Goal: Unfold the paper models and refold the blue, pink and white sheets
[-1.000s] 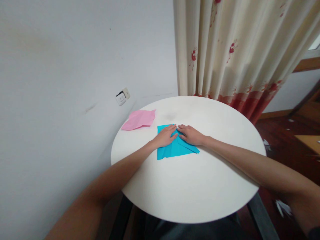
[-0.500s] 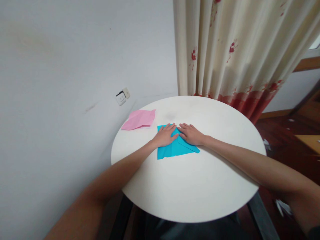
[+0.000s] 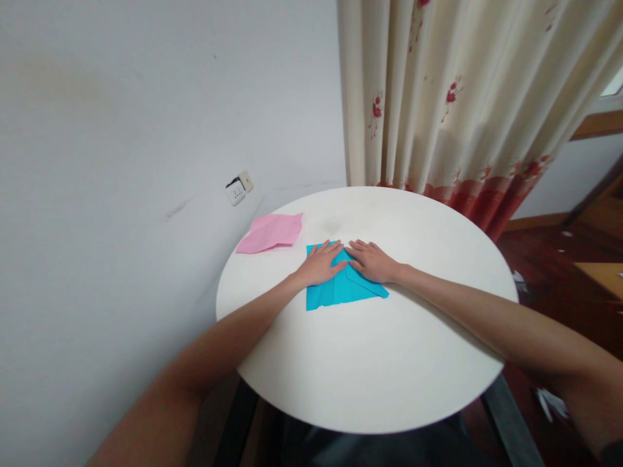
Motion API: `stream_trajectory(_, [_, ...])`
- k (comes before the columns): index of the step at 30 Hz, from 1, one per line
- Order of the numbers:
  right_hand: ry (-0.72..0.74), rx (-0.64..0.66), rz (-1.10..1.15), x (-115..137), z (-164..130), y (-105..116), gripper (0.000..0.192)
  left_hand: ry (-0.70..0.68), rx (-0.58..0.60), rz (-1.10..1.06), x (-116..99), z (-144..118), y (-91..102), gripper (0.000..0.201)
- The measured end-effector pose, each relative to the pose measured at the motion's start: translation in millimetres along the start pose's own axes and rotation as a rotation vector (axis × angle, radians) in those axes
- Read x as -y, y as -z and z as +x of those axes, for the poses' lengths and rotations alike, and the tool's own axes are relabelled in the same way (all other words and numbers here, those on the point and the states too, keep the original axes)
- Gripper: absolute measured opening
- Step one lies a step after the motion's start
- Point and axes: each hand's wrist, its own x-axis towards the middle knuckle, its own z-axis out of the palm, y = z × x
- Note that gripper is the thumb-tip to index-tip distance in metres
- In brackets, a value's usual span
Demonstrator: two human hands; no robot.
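Note:
A sheet of bright blue paper [image 3: 327, 297] lies on the white round table [image 3: 370, 363], with a folded flap slanting down on its right side. My left hand [image 3: 321, 264] rests flat on the paper's upper left part, fingers spread. Across from it, my right hand [image 3: 372, 261] lies flat over the folded right side, its fingers pointing up and left. Both thumbs point inward, close to each other near the top of the fold. The paper under the palms is hidden.
Pink paper [image 3: 272, 232] lies at the table's back left, near the wall [image 3: 146, 130] with its power socket [image 3: 236, 192]. A cream curtain with red flowers [image 3: 428, 117] hangs behind the table. White scraps [image 3: 552, 403] lie on the dark floor at the right.

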Motion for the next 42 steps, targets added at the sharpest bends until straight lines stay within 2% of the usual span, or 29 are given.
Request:
stream_trajectory(14, [0.008,-0.013,-0.028,0.2,-0.8,-0.1,0.057,-0.087,-0.032,-0.005,-2.9,0.3,-3.9,0.061])
stream_trajectory(32, [0.034,-0.042,-0.022,0.5,-0.3,1.1,0.053,0.03,-0.023,0.024,6.4,8.1,1.6,0.062])
stream_trajectory(42, [0.018,-0.02,-0.009,0.7,-0.8,1.1,0.054,-0.02,-0.044,0.023,3.4,4.3,0.6,0.058])
